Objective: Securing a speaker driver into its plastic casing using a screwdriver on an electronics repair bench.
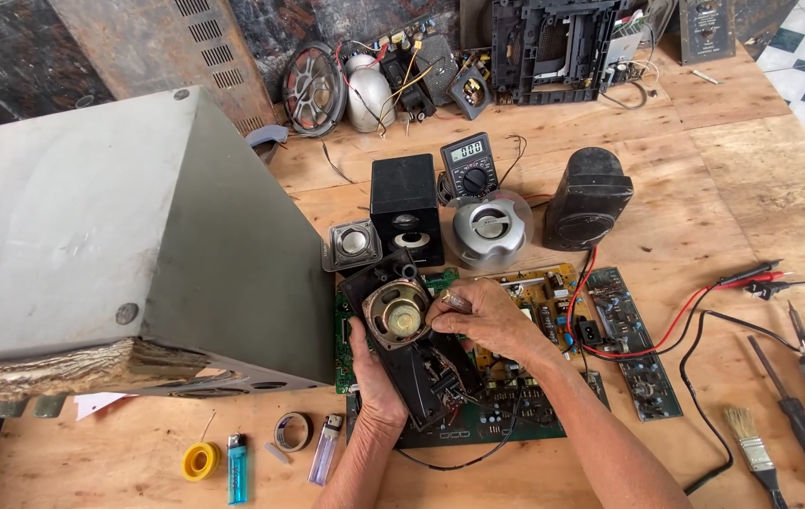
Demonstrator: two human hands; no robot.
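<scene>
The left hand has a closed grip under the black speaker panel, tilting it up over the circuit boards on the worktop; the right hand pinches a small metal part at the panel's round speaker, steadied for close work.

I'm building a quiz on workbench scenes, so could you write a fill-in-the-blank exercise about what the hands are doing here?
1. The left hand holds a black panel with a round ____ mounted in it.
2. The right hand rests its fingers at the ____ edge of that round part.
3. Near the front table edge, the blue lighter lies just right of a ____ roll of tape.
4. Behind the hands, the multimeter stands between two ____ speaker boxes.

Missing words: speaker; right; yellow; black
</scene>
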